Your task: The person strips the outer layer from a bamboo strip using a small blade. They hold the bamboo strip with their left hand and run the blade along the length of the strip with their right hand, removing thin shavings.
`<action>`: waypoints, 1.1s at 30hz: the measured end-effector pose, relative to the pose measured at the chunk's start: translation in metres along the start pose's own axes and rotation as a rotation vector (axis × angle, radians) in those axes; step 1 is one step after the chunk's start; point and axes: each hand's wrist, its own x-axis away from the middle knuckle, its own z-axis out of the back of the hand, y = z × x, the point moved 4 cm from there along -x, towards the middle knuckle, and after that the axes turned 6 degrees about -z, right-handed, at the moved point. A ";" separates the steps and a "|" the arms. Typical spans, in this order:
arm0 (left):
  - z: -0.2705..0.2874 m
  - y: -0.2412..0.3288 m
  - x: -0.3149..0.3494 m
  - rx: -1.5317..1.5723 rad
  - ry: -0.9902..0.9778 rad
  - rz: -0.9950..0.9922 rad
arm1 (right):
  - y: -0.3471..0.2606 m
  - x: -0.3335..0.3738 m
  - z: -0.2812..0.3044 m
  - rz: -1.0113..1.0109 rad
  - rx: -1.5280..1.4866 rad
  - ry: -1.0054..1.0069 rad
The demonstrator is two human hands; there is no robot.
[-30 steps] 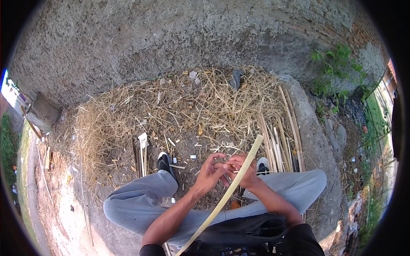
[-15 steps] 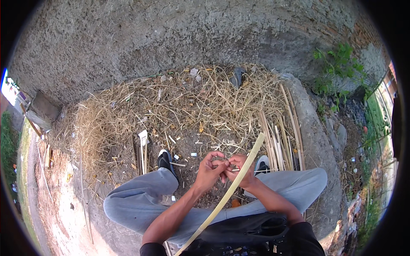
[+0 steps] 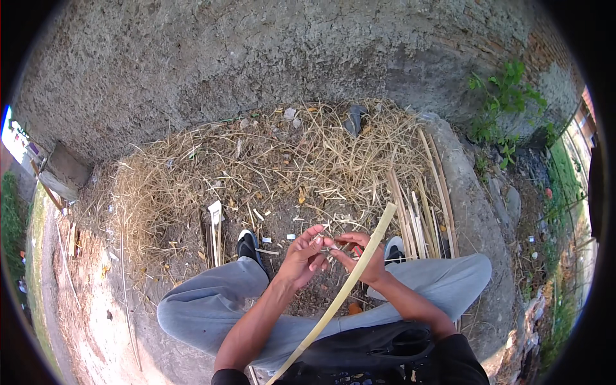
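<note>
Above the ground between my knees, my left hand [image 3: 302, 258] is closed, its thumb and fingertips pinched on something too small to make out. Close beside it, my right hand [image 3: 368, 264] is curled with its fingertips facing the left ones; a small thin pale piece seems to lie between the two hands. A long, flat, pale yellow strip [image 3: 332, 310], like split bamboo, slants from my lap up past my right hand, covering part of it. Whether the right hand touches this strip I cannot tell.
Dry straw [image 3: 154, 199] and pale shavings cover the ground. Long split sticks [image 3: 410, 215] lie by my right foot, and a few more sticks with a white piece [image 3: 215, 209] by my left. A rough wall [image 3: 256, 58] rises ahead; a green plant [image 3: 507, 96] grows at right.
My left hand has shifted slightly left and its fingers have changed position; the fingertips are a little farther apart from the right hand's. The long strip has barely moved.
</note>
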 end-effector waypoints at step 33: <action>-0.019 -0.010 -0.001 -0.496 0.209 -0.260 | 0.018 0.011 -0.015 -0.780 -0.702 0.088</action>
